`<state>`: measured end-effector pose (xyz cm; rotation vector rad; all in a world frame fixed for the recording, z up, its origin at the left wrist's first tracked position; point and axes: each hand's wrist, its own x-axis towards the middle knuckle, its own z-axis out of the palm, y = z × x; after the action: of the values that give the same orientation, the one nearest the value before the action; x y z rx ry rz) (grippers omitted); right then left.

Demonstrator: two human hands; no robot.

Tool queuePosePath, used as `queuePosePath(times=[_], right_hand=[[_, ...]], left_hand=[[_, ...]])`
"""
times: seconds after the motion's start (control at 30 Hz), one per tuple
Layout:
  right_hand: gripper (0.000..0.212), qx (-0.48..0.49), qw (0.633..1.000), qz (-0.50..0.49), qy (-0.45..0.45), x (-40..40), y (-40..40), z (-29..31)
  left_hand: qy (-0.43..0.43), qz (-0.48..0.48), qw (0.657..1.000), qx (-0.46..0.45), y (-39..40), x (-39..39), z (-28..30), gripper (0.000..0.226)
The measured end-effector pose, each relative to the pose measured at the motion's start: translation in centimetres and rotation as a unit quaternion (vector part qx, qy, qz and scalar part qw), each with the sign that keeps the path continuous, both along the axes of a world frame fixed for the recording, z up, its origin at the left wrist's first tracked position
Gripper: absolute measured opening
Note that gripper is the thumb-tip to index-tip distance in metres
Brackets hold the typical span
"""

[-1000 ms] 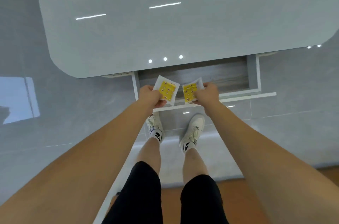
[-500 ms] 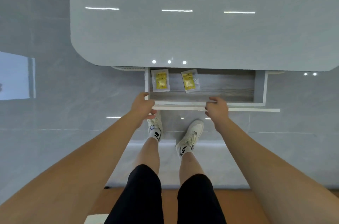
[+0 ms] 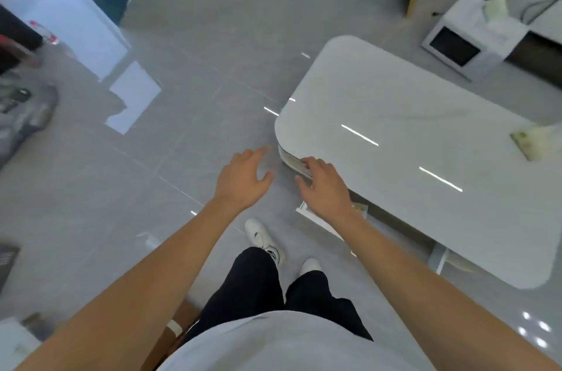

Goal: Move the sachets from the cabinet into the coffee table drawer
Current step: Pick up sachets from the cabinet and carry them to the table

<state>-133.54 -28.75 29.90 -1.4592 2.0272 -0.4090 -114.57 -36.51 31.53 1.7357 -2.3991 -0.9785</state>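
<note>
Both your hands are empty with fingers spread: left hand (image 3: 243,179) over bare floor, right hand (image 3: 324,188) at the coffee table (image 3: 425,157) corner, three o'clock. The drawer (image 3: 319,218) shows only an edge beneath your wrist; no sachets are visible, so progress is unclear.

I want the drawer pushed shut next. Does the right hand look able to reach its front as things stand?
Probably yes. The right hand is open and empty, hovering at the coffee table corner, and the drawer front shows just beneath it with nothing between.
</note>
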Motion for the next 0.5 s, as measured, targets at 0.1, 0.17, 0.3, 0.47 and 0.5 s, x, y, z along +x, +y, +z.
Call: queuePosePath(times=[0.1, 0.17, 0.3, 0.47, 0.5], right_hand=[[0.045, -0.030, 0.994, 0.105, 0.023, 6.4, -5.6, 4.8], [0.047, -0.052, 0.983, 0.174, 0.037, 11.4, -9.7, 7.3], [0.049, -0.115, 0.953, 0.275, 0.050, 24.1, -17.5, 10.7], [0.053, -0.164, 0.908, 0.382, 0.047, 41.7, -25.3, 13.1], [0.054, -0.168, 0.902, 0.394, 0.045, 44.4, -26.3, 13.3]], left_hand=[[0.061, 0.103, 0.992, -0.027, -2.9, 7.8, 4.4, 0.058], [0.091, 0.174, 0.979, -0.046, -4.6, 13.9, 7.0, 0.057], [0.074, 0.255, 0.957, -0.120, -7.9, 27.0, 10.5, 0.059], [-0.026, 0.334, 0.925, -0.178, -11.6, 42.8, 12.4, 0.066], [-0.047, 0.343, 0.921, -0.181, -11.8, 45.2, 12.7, 0.068]])
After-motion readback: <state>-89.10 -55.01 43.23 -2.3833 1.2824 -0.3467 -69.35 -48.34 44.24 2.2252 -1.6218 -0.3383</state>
